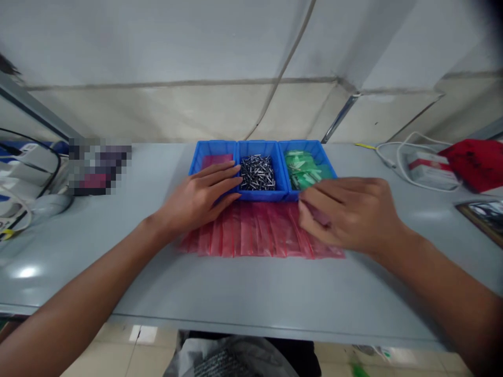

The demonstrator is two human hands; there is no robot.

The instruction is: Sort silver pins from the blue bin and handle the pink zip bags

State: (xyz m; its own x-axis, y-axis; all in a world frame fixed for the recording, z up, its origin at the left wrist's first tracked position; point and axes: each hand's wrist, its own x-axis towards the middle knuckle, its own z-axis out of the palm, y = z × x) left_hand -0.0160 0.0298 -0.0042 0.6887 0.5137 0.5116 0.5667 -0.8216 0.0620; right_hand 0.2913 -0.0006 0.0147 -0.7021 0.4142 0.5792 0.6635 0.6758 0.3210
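Note:
A row of overlapping pink plastic bags (259,230) lies on the grey table (251,293) in front of three blue bins. My left hand (200,199) rests flat with fingers stretched, touching the left end of the bags and the front of the left bin (214,157), which holds pink bags. My right hand (349,212) is over the right end of the row, fingers curled and pinching one pink bag. The middle bin (258,173) holds small metal pins. The right bin (306,167) holds green bags.
A white cable (396,157) and a white box (432,170) lie at the right, beside a red cloth (477,162). Wires and devices sit at the left edge (23,183). The table's front edge runs near the bottom.

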